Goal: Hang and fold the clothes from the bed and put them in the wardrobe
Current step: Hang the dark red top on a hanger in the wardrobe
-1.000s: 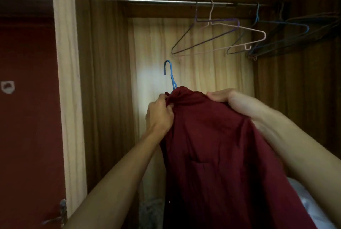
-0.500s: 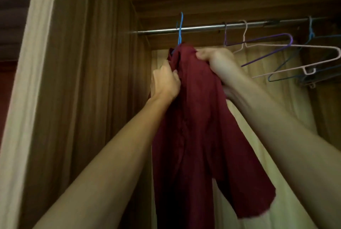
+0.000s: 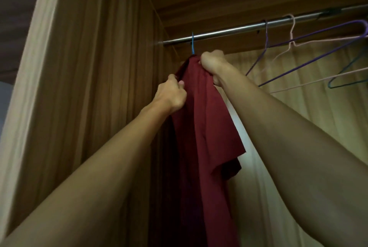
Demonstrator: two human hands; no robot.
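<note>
A dark red shirt (image 3: 205, 127) hangs from a blue hanger (image 3: 192, 44) whose hook sits over the metal rail (image 3: 229, 32) at the left end of the wardrobe. My left hand (image 3: 172, 93) grips the shirt's left shoulder edge. Higher up, just under the hook, my right hand (image 3: 212, 65) grips the shirt's top near the collar. Most of the hanger is hidden inside the shirt.
Empty wire hangers hang further right on the rail: a purple one (image 3: 310, 59), a pink one (image 3: 292, 35) and a blue-green one (image 3: 346, 83). The wardrobe's wooden side wall (image 3: 111, 87) stands close on the left. A pale back panel (image 3: 298, 127) lies behind.
The shirt on its hanger went up from chest height to the rail, and the blue hook now sits over the rail. My view tilted upward and both hands keep their hold.
</note>
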